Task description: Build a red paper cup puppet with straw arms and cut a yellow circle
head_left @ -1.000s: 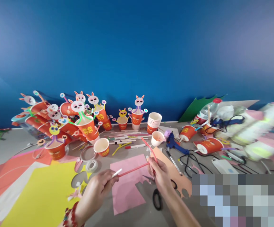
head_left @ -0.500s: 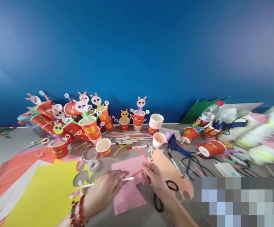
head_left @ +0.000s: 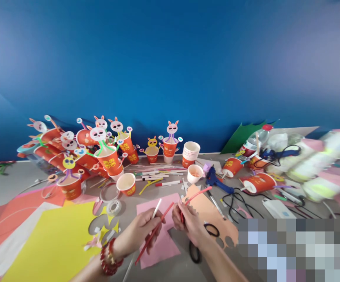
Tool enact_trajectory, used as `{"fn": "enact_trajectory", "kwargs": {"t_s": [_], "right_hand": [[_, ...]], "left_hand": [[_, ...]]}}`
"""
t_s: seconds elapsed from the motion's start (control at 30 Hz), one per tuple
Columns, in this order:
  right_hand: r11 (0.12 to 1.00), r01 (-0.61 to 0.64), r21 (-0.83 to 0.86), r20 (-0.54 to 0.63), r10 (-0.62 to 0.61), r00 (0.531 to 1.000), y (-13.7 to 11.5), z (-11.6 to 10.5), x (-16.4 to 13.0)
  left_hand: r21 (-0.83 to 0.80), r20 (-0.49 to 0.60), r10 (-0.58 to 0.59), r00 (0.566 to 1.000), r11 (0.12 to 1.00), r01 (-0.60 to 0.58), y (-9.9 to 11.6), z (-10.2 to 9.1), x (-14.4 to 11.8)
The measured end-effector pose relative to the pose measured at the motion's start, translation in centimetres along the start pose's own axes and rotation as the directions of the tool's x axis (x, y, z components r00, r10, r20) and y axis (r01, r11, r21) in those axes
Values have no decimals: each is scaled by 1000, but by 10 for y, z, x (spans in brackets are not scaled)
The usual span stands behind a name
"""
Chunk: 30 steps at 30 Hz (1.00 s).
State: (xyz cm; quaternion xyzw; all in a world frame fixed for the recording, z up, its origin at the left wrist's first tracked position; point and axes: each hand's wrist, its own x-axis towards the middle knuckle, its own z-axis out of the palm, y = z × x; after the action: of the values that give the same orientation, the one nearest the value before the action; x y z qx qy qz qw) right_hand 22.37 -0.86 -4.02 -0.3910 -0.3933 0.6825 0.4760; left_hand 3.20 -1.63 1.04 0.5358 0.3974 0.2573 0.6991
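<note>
My left hand (head_left: 146,227), with a red bead bracelet (head_left: 111,258) at its wrist, is closed on a thin white stick (head_left: 157,207) and a red pipe cleaner (head_left: 166,210), which slants down past the fingers. Close beside it, my right hand (head_left: 189,219) pinches another red pipe cleaner length (head_left: 197,194) that points up to the right. Whether the two red lengths join inside the right fingers is hidden. Below the hands lies pink paper (head_left: 158,256). Black scissor handles (head_left: 195,252) show by the right wrist, their blades out of sight.
Red paper cups with animal heads (head_left: 107,158) crowd the back left. A cup stack (head_left: 191,150), an open cup (head_left: 126,184) and a tape roll (head_left: 114,207) stand nearer. At right are a blue glue gun (head_left: 216,182), black cords and cut orange paper (head_left: 225,231). Yellow paper (head_left: 52,239) covers the left.
The white stick has swung from nearly level to steeply upright in my left hand, which now also grips a red length. The red piece in my right hand now points up to the right.
</note>
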Motion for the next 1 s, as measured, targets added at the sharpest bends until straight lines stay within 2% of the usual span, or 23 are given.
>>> {"fn": "enact_trajectory", "kwargs": {"t_s": [0.1, 0.27, 0.33, 0.5, 0.67, 0.73, 0.87, 1.0], "right_hand": [[999, -28, 18, 36, 27, 999, -1, 2, -2], [990, -133, 40, 169, 125, 978, 3, 7, -3], [989, -149, -4, 184, 147, 972, 5, 8, -4], [967, -173, -189, 253, 218, 942, 12, 14, -9], [946, -190, -262, 328, 273, 904, 19, 24, -17], [945, -176, -275, 327, 264, 907, 20, 24, -17], [949, -138, -282, 247, 211, 946, 20, 20, -13], [948, -117, -296, 206, 183, 961, 20, 18, -10]], "left_hand": [[-42, -24, 12, 1000, 999, -13, -1, -1, -1], [-190, -152, -32, 988, 982, 2, 4, -1, 0], [-142, -166, -3, 986, 990, -20, 7, -2, 3], [144, -169, 91, 981, 987, -66, 13, 1, 14], [202, -244, 200, 949, 968, -151, 15, 10, 26], [164, -299, 210, 931, 972, -167, 14, 10, 30], [-13, -351, 153, 924, 986, -168, 12, 4, 31], [-151, -393, 158, 906, 961, -233, 15, -2, 26]]}}
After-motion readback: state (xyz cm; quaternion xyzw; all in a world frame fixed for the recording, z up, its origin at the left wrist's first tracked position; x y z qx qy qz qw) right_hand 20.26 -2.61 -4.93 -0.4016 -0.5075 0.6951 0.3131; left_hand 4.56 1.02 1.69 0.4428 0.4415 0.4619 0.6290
